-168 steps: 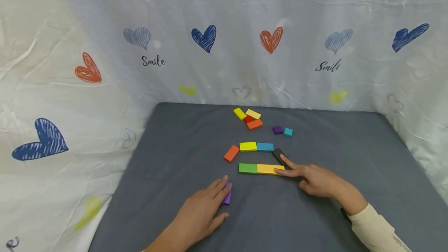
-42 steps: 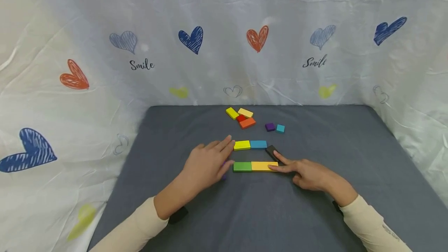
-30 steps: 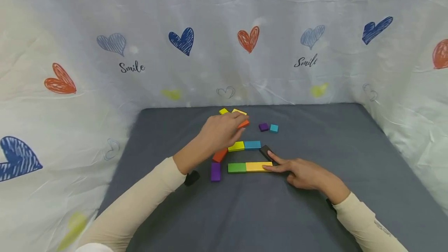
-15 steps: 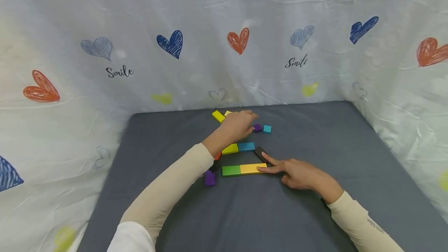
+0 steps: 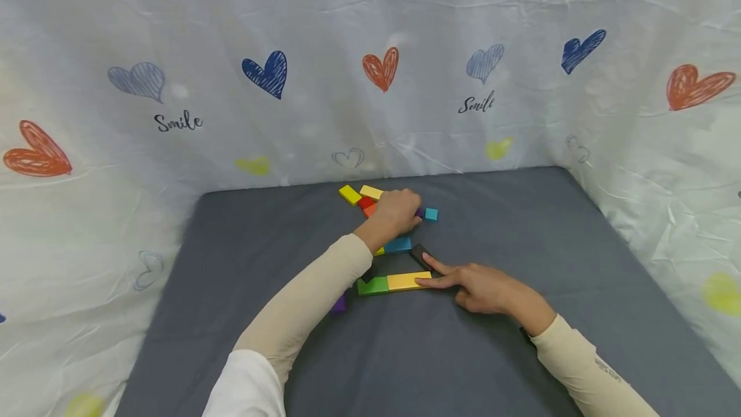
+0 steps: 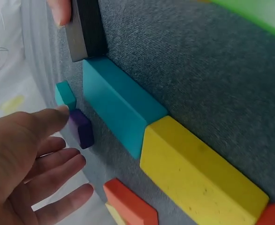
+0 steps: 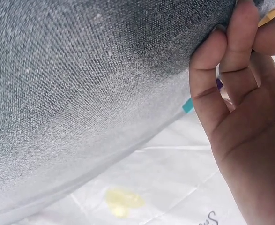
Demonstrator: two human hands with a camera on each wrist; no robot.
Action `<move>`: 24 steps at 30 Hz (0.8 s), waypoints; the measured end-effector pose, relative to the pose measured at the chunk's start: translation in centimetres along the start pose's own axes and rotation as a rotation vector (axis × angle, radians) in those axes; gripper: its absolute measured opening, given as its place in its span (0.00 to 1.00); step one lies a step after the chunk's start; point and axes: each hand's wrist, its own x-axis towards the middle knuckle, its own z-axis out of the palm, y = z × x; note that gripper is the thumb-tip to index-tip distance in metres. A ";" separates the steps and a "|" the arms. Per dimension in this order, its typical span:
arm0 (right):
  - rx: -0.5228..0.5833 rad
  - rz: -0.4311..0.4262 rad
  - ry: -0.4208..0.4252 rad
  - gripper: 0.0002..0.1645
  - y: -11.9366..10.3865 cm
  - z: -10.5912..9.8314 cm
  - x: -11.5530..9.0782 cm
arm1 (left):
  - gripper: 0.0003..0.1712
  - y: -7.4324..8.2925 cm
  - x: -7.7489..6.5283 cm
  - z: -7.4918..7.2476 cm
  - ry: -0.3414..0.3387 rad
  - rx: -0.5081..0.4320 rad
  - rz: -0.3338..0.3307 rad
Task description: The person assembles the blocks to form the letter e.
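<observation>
"Left hand (image 5: 396, 209), as we find it?"
"Released, near one small purple block (image 6: 85, 131), one teal block (image 5: 431, 214) on the counter (image 5: 260, 243)."
"Right hand (image 5: 489, 288)?"
"Ungripped; two fingers touch one black block (image 5: 420, 256), one amber block (image 5: 402, 282)."

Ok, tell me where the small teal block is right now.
In the head view, the small teal block lies toward the back of the grey cloth, just right of the dark purple block and the left hand.
</observation>
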 end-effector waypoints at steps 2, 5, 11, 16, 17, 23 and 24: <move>0.007 -0.004 -0.003 0.52 0.0 0.0 0.0 | 0.14 0.1 0.2 0.3 0.000 0.003 -0.011; 0.018 -0.025 0.003 0.53 -0.1 0.0 0.1 | 0.13 0.1 0.4 0.6 0.007 -0.009 -0.029; 0.026 -0.033 0.009 0.53 0.0 0.0 0.0 | 0.09 -0.4 -0.1 0.5 0.020 -0.090 -0.010; 0.037 -0.004 -0.006 0.53 -0.2 0.0 0.0 | 0.10 -1.6 -1.5 -0.6 0.037 -0.194 0.028; 0.040 -0.003 -0.005 0.53 -0.2 0.0 0.0 | 0.12 -1.9 -1.9 -0.9 0.039 -0.216 0.033; 0.024 0.005 -0.008 0.52 -0.3 -0.1 -0.1 | 0.20 -3.4 -4.9 -2.4 0.017 -0.350 0.079; 0.023 0.009 -0.008 0.52 -0.3 -0.1 -0.1 | 0.21 -3.6 -5.5 -2.6 0.017 -0.363 0.088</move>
